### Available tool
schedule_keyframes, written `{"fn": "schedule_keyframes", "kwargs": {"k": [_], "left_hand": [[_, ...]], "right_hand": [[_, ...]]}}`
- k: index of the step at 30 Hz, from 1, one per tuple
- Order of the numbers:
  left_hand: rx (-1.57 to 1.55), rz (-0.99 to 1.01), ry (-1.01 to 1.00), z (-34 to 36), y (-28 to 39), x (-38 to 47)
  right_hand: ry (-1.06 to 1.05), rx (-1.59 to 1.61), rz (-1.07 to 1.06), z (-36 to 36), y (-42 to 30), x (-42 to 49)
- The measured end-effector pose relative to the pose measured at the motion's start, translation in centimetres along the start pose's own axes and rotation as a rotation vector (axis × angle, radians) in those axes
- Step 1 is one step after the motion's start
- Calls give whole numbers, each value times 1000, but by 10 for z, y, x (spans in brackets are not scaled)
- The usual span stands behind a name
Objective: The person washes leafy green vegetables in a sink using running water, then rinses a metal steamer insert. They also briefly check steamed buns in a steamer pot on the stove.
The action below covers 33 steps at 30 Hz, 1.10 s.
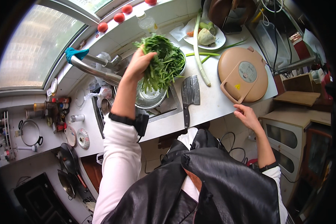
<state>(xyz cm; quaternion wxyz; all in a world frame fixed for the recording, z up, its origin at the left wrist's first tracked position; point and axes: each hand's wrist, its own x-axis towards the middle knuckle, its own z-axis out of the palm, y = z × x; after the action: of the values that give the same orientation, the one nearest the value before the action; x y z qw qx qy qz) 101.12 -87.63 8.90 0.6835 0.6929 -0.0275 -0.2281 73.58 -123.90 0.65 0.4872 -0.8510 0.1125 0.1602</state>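
My left hand (140, 63) grips a bunch of leafy greens (163, 60) over the sink. Part of the bunch lies against a metal bowl (183, 63), mostly hidden by leaves. Under the stems a second metal basin (151, 102) sits at the sink (173, 98). My right hand (247, 117) is empty, fingers loosely apart, just off the counter's front edge near the handle of a tan electric baking pan (243, 75). A cleaver (191, 91) lies on the counter between sink and pan, its black handle towards me.
A scallion (198, 47) lies beside a white plate (219, 42) of vegetables. The steel faucet (98, 72) arches at the left, a teal cloth on it. Several tomatoes (119, 17) line the windowsill near a plastic bottle (147, 23). Cables (232, 148) hang below the counter.
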Motion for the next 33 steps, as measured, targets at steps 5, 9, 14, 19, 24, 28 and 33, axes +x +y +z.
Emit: {"fn": "schedule_keyframes", "kwargs": {"k": [5,9,14,19,24,28,33], "left_hand": [[945,-15,201,21,-44,56],[1214,-199,312,37,-53,52],[1355,34,510,67,-35,18],[1215,367,533,73,-30,-4],[614,673,740,5,-77,-12],[448,180,770,-100,-173,-21],[542,-292,693,-164,-292,20]], "right_hand": [[-33,-1,44,-16,8,-12],[-42,9,-21,-28,28,-19],[-105,-11,102,-33,51,-17],[-108,-13,209,-25,45,-16],[-80,24,371,-10,28,-32],[-36,-24,509,5,24,-59],[-10,32,636,35,28,-89]]}}
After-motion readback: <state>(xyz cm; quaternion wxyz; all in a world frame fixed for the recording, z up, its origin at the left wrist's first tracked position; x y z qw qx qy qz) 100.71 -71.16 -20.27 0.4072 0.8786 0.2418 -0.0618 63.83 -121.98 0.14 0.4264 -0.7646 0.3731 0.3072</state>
